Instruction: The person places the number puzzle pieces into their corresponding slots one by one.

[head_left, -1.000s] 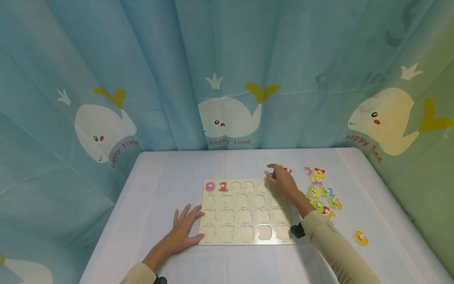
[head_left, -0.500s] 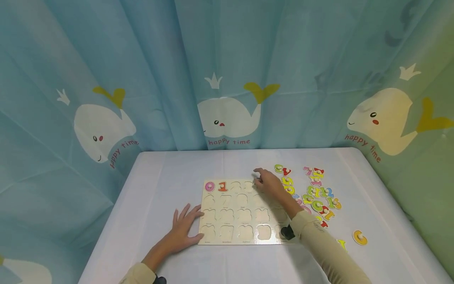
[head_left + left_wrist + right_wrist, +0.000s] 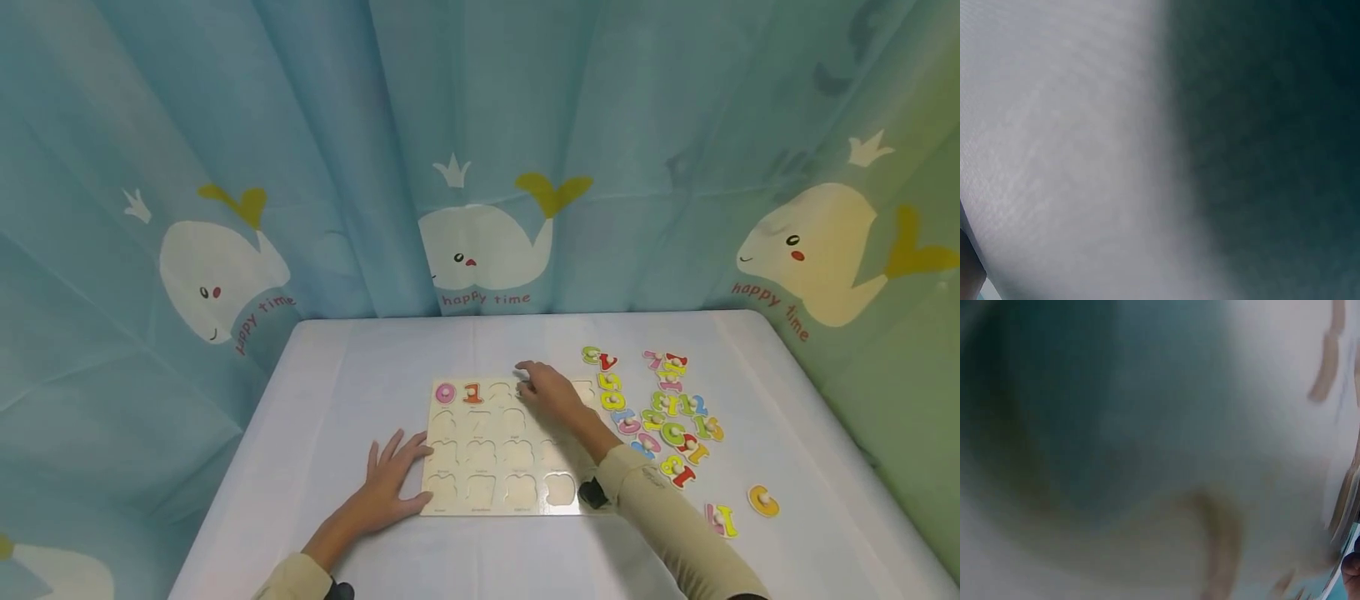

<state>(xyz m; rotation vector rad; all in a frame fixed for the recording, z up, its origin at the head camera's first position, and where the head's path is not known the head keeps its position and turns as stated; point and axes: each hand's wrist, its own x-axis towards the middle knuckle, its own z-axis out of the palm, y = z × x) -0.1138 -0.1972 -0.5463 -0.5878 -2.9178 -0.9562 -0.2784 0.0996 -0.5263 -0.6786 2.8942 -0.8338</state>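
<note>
A pale wooden number puzzle board (image 3: 498, 510) lies on the white table. A pink 0 (image 3: 446, 393) and an orange 1 (image 3: 472, 393) sit in the first two recesses of its top row. My left hand (image 3: 386, 492) rests with spread fingers on the table, fingertips and thumb touching the board's left edge. Over the board's top row, my right hand (image 3: 553, 392) pinches a small number piece, mostly hidden by the fingers; its digit cannot be read. Both wrist views are blurred, with a bit of hand (image 3: 1352, 569) in the right one's lower corner.
Several loose number pieces with knobs, such as a yellow 8 (image 3: 612, 401) and a green one (image 3: 672, 432), lie right of the board. An orange piece (image 3: 763, 501) lies apart, nearer the right edge. A blue whale-print curtain (image 3: 360, 250) hangs behind the table.
My right hand has moved left from the board's top right corner along the top row, carrying a piece that looked blue earlier. My left hand stays put.
</note>
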